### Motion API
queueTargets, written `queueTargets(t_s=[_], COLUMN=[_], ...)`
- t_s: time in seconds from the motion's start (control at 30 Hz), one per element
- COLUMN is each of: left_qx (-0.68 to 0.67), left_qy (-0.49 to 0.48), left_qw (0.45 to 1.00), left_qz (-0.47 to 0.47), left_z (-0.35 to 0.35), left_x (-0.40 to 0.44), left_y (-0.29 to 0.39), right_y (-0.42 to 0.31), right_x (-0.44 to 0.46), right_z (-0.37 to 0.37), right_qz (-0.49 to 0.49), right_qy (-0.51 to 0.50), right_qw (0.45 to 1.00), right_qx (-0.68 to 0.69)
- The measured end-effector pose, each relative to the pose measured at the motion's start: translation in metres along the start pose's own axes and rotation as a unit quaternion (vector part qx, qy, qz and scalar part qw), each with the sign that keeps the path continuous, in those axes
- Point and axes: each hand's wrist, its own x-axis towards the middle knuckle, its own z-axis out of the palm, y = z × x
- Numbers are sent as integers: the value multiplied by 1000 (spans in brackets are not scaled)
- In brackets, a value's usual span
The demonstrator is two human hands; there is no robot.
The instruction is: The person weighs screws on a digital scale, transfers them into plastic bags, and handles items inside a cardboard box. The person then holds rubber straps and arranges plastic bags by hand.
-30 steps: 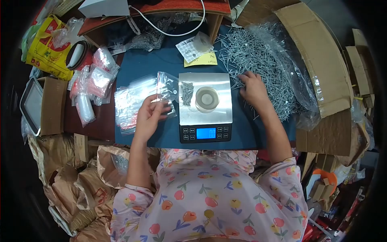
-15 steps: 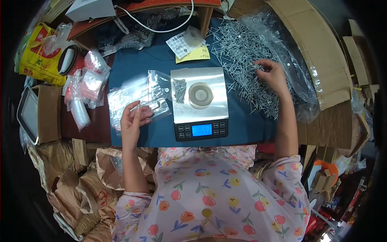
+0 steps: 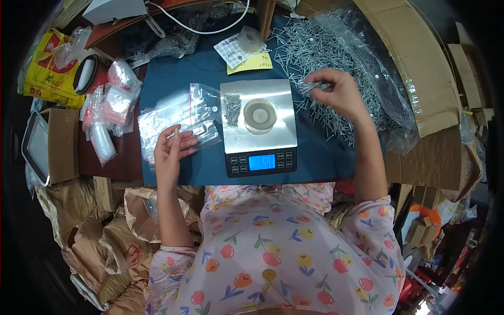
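Half a second ago my right hand was deeper in the pile, its fingers down among the metal; now it has come left, toward the scale, with a small bunch of nails between thumb and fingertips. The grip is closed on them, and their ends stick out to the left. The hand is over the pile's left side, apart from the scale.

My right forearm reaches up from the table's near edge, the wrist bent left, the back of the hand uppermost and the fingers pointing toward the scale.

My left hand has barely changed its place by the bags since then; a second ago it was farther up over them. It is loosely open, thumb raised beside the half-curled fingers, at the bags' lower edge. The left forearm rises nearly straight.

On the scale, the cup stands near the middle, with a small batch of nails left of it, as before. The display glows blue; it seems to show fifty-nine and something, but the digits are too faint to be sure.
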Motion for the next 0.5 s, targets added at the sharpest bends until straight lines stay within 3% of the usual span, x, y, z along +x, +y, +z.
queueTargets(t_s=[0.1,0.27,0.33,0.43,0.5], left_qx=[-19,-46,-8,-3,19], left_qy=[1,47,1,-18,-2], left_qw=[1000,998,999,998,998], left_qz=[5,19,39,62,55], left_z=[12,41,44,42,30], left_x=[8,33,42,38,23], left_y=[8,18,13,18,34], right_y=[-37,-46,-46,-52,-45], right_x=[-1,-3,-4,-5,-4], right_z=[20,63,70,49,29], right_qz=[4,-156,-203,-108,-62], right_qy=[-52,-97,-92,-64,-19], right_qw=[998,983,974,992,998], right_qx=[43,10,-28,26,-8])
